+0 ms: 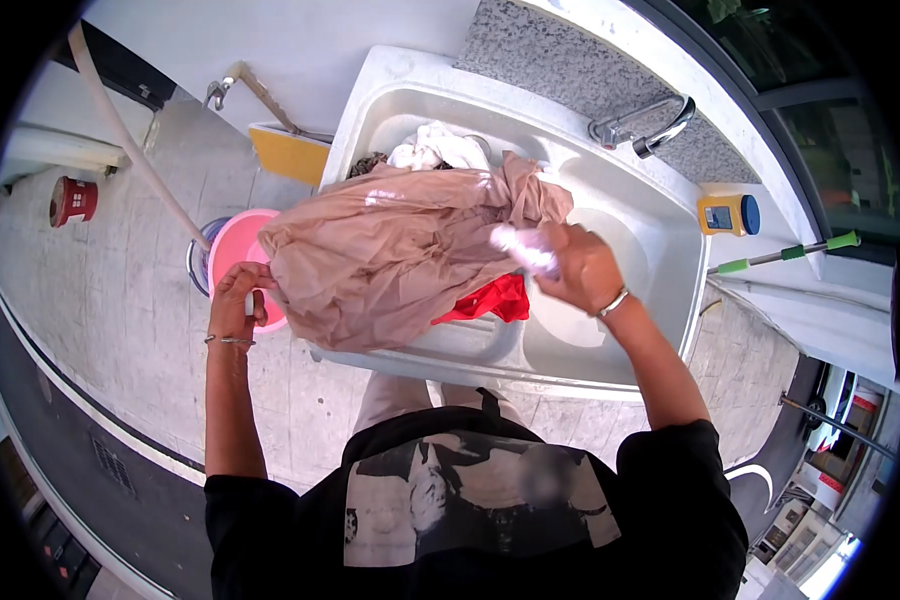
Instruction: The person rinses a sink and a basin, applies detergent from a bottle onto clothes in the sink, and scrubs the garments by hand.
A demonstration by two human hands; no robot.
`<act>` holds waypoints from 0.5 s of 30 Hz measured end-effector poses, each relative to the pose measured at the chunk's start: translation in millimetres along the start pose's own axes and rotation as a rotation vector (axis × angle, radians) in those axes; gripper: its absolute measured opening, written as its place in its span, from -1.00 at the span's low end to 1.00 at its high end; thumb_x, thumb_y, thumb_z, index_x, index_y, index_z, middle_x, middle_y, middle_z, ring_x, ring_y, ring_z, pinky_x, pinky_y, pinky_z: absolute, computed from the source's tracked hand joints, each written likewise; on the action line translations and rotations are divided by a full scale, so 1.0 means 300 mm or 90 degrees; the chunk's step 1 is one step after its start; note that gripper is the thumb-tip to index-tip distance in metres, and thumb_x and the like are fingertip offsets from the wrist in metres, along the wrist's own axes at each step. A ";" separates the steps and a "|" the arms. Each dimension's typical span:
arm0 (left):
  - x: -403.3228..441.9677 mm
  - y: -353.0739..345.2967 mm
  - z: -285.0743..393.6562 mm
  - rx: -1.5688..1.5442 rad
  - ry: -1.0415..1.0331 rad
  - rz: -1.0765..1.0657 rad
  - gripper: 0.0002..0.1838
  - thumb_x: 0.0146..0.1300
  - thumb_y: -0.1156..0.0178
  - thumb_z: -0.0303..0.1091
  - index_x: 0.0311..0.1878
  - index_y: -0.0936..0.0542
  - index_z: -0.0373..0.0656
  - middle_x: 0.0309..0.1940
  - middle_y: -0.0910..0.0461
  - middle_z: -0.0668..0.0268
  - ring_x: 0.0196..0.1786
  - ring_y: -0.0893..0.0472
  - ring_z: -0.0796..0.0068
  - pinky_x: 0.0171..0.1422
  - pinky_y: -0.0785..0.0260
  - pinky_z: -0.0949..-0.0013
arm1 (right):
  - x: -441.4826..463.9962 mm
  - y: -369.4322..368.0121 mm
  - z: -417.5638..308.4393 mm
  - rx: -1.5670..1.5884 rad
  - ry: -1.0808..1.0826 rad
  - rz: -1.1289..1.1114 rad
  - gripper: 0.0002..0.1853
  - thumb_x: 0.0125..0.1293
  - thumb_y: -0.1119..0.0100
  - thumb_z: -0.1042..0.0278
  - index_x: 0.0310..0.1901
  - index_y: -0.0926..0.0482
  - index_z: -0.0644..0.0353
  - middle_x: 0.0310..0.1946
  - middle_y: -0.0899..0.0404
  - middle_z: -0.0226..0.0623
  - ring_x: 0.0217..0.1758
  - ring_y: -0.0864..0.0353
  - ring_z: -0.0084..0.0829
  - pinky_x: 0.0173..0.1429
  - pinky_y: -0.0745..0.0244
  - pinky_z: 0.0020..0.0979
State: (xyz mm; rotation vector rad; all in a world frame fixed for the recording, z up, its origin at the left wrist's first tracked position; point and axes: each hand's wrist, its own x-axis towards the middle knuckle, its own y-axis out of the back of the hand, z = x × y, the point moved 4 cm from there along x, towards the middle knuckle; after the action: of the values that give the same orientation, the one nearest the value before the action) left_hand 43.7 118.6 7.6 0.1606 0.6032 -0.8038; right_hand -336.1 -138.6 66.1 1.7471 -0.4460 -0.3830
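A wet brownish-pink cloth [390, 240] is spread across the left part of a white sink [660, 250] and hangs over its left edge. My left hand [238, 295] pinches the cloth's left edge beside the pink basin [232, 250]. Above the sink's right half, my right hand [578, 268] is closed around a pale, shiny pinkish object [523, 250], too bright to identify, close to the cloth's right side. A red cloth [495, 300] shows under the brownish one, and a white cloth [438, 148] lies behind it in the sink.
A chrome faucet [650, 125] is on the sink's back ledge. At the right are a yellow container with a blue lid [728, 215] and a green-ended pole [790, 252]. A hose [135, 140] runs down to the basin; a red bucket [73, 201] stands far left.
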 end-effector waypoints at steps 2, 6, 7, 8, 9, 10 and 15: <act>-0.009 0.007 -0.038 -0.009 -0.004 -0.003 -0.86 0.28 -0.05 -0.34 -0.29 -0.52 -0.19 -0.46 -0.61 0.22 -0.72 -0.31 0.64 -0.75 -0.14 0.55 | -0.021 -0.033 -0.064 0.013 0.031 -0.025 -0.41 -0.15 -0.39 0.17 -0.07 -0.42 0.24 -0.32 -0.54 -0.13 -0.24 -0.56 -0.15 -0.16 -0.49 -0.22; -0.044 0.000 -0.072 -0.023 0.008 -0.018 -0.85 0.27 -0.06 -0.32 -0.28 -0.52 -0.18 -0.45 -0.63 0.21 -0.72 -0.33 0.64 -0.75 -0.14 0.56 | -0.074 -0.117 -0.054 -0.011 -0.005 -0.103 -0.41 -0.16 -0.39 0.13 -0.10 -0.39 0.24 -0.29 -0.52 -0.14 -0.18 -0.55 -0.17 -0.15 -0.46 -0.24; -0.058 0.004 -0.080 -0.023 0.012 -0.017 -0.85 0.27 -0.06 -0.31 -0.28 -0.52 -0.18 -0.44 -0.63 0.20 -0.72 -0.33 0.63 -0.75 -0.14 0.56 | -0.087 -0.123 -0.059 -0.008 -0.020 -0.115 -0.42 -0.16 -0.37 0.14 -0.11 -0.38 0.23 -0.28 -0.51 -0.14 -0.17 -0.54 -0.17 -0.16 -0.45 -0.23; -0.069 0.006 -0.088 -0.022 0.016 -0.019 -0.85 0.27 -0.06 -0.30 -0.28 -0.52 -0.18 -0.44 -0.64 0.20 -0.72 -0.34 0.63 -0.74 -0.14 0.56 | -0.090 -0.118 -0.075 0.016 -0.023 -0.098 -0.42 -0.16 -0.37 0.14 -0.11 -0.37 0.22 -0.28 -0.50 -0.14 -0.18 -0.54 -0.17 -0.17 -0.43 -0.23; -0.077 0.009 -0.095 -0.020 0.020 -0.021 -0.84 0.27 -0.06 -0.29 -0.28 -0.52 -0.18 -0.43 -0.64 0.20 -0.72 -0.34 0.63 -0.74 -0.14 0.55 | -0.091 -0.117 -0.099 0.022 -0.009 -0.100 -0.42 -0.16 -0.37 0.14 -0.10 -0.37 0.22 -0.29 -0.50 -0.14 -0.19 -0.54 -0.16 -0.16 -0.43 -0.23; -0.082 0.016 -0.111 -0.028 0.029 -0.012 -0.83 0.28 -0.06 -0.29 -0.28 -0.53 -0.19 -0.42 -0.65 0.18 -0.72 -0.34 0.62 -0.74 -0.14 0.55 | -0.083 -0.113 -0.128 0.027 0.006 -0.100 -0.41 -0.16 -0.37 0.15 -0.09 -0.37 0.22 -0.29 -0.50 -0.14 -0.19 -0.53 -0.16 -0.16 -0.42 -0.22; -0.114 0.020 -0.144 -0.037 0.047 -0.015 -0.82 0.28 -0.06 -0.29 -0.25 -0.54 -0.21 -0.42 -0.64 0.17 -0.71 -0.34 0.61 -0.73 -0.16 0.54 | 0.003 -0.072 -0.352 0.104 0.128 0.000 -0.41 -0.19 -0.37 0.21 -0.08 -0.38 0.22 -0.31 -0.47 -0.17 -0.18 -0.49 -0.19 -0.11 -0.37 -0.23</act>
State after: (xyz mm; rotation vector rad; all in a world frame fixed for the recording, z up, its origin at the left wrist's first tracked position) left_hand 10.4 159.6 -9.1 0.1310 0.6984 -0.8052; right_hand -282.2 -45.3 67.7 1.9224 -0.3388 -0.1714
